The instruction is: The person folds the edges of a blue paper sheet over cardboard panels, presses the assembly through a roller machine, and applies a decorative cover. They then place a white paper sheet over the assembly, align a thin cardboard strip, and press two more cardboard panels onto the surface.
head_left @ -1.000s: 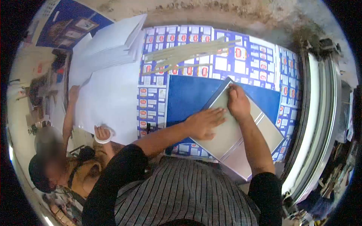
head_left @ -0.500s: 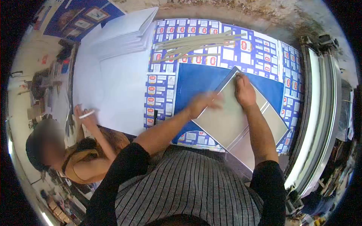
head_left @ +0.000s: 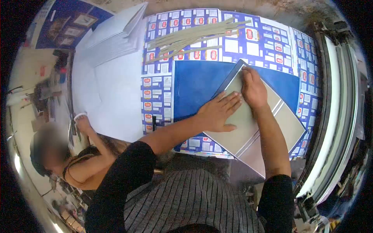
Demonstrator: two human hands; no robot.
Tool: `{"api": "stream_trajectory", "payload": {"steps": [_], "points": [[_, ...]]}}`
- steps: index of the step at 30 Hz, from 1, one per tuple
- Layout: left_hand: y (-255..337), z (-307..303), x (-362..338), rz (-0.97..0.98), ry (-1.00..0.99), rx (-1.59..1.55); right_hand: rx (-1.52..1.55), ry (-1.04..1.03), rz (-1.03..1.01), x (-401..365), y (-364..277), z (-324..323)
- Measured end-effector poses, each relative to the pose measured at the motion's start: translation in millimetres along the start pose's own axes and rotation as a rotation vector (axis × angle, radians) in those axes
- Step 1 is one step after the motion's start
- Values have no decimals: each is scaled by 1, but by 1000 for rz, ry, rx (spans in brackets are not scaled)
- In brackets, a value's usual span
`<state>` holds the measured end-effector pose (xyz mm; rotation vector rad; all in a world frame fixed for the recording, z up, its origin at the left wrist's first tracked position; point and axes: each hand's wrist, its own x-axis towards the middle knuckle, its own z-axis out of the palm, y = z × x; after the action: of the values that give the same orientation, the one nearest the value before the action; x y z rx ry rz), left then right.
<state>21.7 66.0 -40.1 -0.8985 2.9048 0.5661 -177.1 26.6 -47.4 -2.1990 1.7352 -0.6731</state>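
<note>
A beige panel (head_left: 229,134) with pale stripes and a light rim lies turned diagonally on the table, partly over a large blue sheet (head_left: 194,83). A dark blue strip (head_left: 229,80) runs along its upper left edge. My left hand (head_left: 221,110) rests flat on the panel near that edge, fingers stretched and thumb apart. At the panel's top corner is my right hand (head_left: 254,87), its fingers curled and pressed together against the edge. What those fingers hold, if anything, is hidden.
Thin beige strips (head_left: 182,40) lie at the back on blue printed sheets (head_left: 157,83). White sheets (head_left: 116,39) are stacked at the left. A co-worker's hand (head_left: 82,123) holds a white ring-shaped item (head_left: 80,115). A long metal-framed machine (head_left: 338,116) borders the right side.
My left hand, blurred before, now lies flat on the panel, further right. My right hand stays at the top corner. The co-worker's hand has shifted slightly down and left, and the view has shifted.
</note>
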Motion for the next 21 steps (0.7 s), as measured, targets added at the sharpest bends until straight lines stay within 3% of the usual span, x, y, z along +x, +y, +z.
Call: {"api": "stream_trajectory", "payload": {"steps": [2,3,5,6,8,9,10,12,13,15,17,20,21], "points": [[-9,13,-8,185,129,-157,18,25,-22,-7,5,7],[-13,-1,-13,181,142,-145,5,63,-44,-7,8,8],[-27,-42,-26,-175,-71,-1676,-12,80,-14,-5,10,13],[-35,-50,-27,-170,-78,-1663,-11,95,-10,-2,7,10],[-42,-52,-26,332,526,-2131,-12,30,11,-5,5,7],[-25,1,-17,-66,744,-1554,-15,31,19,-5,7,12],[-14,21,-10,-60,737,-1564,-5,73,-34,-8,9,16],[-5,41,7,-4,697,-725,-25,129,-90,3,19,8],[-14,57,8,-59,709,-868,-20,64,-56,0,14,3],[-56,21,12,-272,310,-2239,18,-18,-19,-3,1,-4],[-68,-15,-2,-337,684,-2140,4,22,-26,-10,-6,5],[-45,-49,-31,-290,730,-2095,92,43,94,-34,-29,-24],[-30,-53,-40,-311,757,-2071,161,196,230,-53,-43,-40]]}}
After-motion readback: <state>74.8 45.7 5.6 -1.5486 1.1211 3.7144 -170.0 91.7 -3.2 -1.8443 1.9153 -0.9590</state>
